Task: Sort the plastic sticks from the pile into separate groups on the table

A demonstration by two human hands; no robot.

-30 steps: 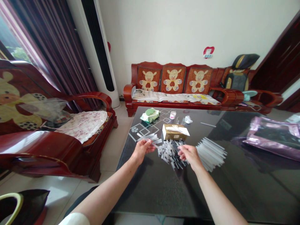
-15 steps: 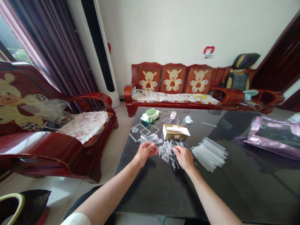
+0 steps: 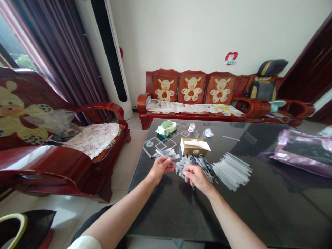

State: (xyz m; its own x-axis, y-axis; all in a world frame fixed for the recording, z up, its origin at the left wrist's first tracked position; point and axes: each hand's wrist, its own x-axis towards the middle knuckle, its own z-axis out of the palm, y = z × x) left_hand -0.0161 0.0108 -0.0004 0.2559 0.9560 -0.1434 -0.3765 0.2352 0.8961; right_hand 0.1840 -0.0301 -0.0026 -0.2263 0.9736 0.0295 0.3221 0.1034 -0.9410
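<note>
My left hand [image 3: 161, 168] is closed round a slim, translucent white tube [image 3: 161, 154], like a pen barrel, slanting down to the right. At the tube's near end, my right hand [image 3: 195, 177] has its thumb and fingers pinched together; whatever small piece they hold is hidden. Just behind my right hand lies a heap of small translucent caps and dark thin rods [image 3: 203, 164]. To the right, a neat fan of translucent white tubes [image 3: 232, 171] rests on the table. Beyond my left hand is a small pile of whitish sticks with dark parts [image 3: 169, 153].
On the dark glossy table [image 3: 259, 214] stand a gold tissue box [image 3: 190, 149], a green wipes pack [image 3: 166, 128], a small white cup [image 3: 191, 127] and crumpled tissue [image 3: 208, 132]. A single stick [image 3: 230, 138] lies farther back. A purple plastic bag [image 3: 298, 166] is at right.
My right hand has moved left from the heap of caps and rods to the near end of the tube. My left hand stays in place with the tube.
</note>
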